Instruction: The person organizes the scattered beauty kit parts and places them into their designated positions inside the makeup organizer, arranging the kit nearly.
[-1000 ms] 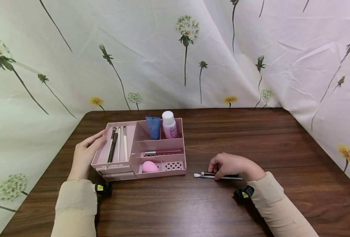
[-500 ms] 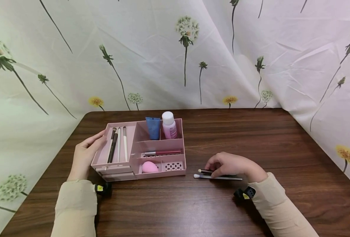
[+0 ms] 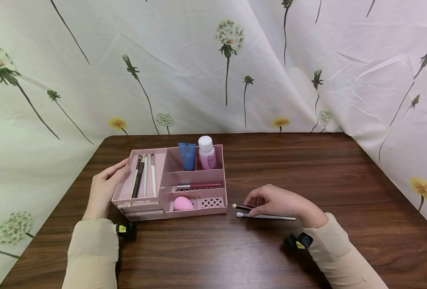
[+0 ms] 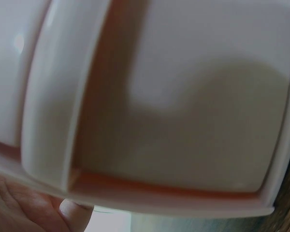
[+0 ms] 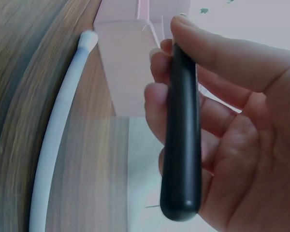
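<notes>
My right hand (image 3: 276,202) pinches a black-handled makeup brush (image 5: 181,140) between thumb and fingers, its pale tip pointing left toward the box in the head view. Below it on the table lies a white makeup brush (image 3: 271,217), which the right wrist view shows as a white handle (image 5: 55,130) to the left. My left hand (image 3: 105,186) rests along the left side of a pink organizer box (image 3: 162,202), fingers at the rim. Several makeup brushes (image 3: 145,176) lie in the organizer's left tray. The left wrist view shows the drawer fronts (image 4: 183,121) up close.
The organizer's right part holds a blue tube (image 3: 187,156), a white-capped pink bottle (image 3: 207,154), a dark red tube with a silver end (image 3: 202,186) and a pink makeup sponge (image 3: 182,204). Behind the wooden table (image 3: 213,257) hangs a floral cloth (image 3: 184,68).
My right hand has moved left and slightly up with the black-handled brush, whose tip now reaches nearer the organizer. The white brush and my left hand have stayed in place.
</notes>
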Demonstrator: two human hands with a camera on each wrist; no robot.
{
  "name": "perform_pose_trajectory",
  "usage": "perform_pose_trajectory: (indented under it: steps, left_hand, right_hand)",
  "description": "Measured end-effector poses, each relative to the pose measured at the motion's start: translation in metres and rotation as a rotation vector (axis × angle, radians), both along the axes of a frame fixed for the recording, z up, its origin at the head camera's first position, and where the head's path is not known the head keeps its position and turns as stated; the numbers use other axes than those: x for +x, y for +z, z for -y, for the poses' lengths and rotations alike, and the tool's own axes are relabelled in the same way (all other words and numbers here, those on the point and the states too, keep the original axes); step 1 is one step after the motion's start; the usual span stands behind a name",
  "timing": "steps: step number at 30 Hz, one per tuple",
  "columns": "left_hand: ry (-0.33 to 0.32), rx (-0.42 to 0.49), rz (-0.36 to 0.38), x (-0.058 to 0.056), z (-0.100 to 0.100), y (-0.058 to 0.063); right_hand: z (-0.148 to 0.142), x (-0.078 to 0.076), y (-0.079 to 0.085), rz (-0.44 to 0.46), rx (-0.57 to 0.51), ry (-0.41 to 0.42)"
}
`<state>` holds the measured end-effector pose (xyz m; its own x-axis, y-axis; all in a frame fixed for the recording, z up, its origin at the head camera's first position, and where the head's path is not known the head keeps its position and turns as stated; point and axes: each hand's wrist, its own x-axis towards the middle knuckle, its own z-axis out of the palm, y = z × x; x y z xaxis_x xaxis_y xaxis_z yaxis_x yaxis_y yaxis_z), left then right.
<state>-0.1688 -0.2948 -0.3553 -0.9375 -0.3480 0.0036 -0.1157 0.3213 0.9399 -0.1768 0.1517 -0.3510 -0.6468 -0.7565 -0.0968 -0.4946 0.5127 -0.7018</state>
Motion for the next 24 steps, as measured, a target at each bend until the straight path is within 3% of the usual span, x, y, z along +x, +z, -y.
perform_pose_trajectory:
  steps: [18,24]
  left_hand:
    - [0.014,0.034,0.018,-0.003,0.0,-0.002]
    - [0.019,0.03,0.013,-0.002,0.001,-0.001]
  right_hand:
    - [0.025,0.025,0.014,-0.023,-0.131,0.032]
    - [0.039,0.025,0.017,0.053,-0.2,0.0]
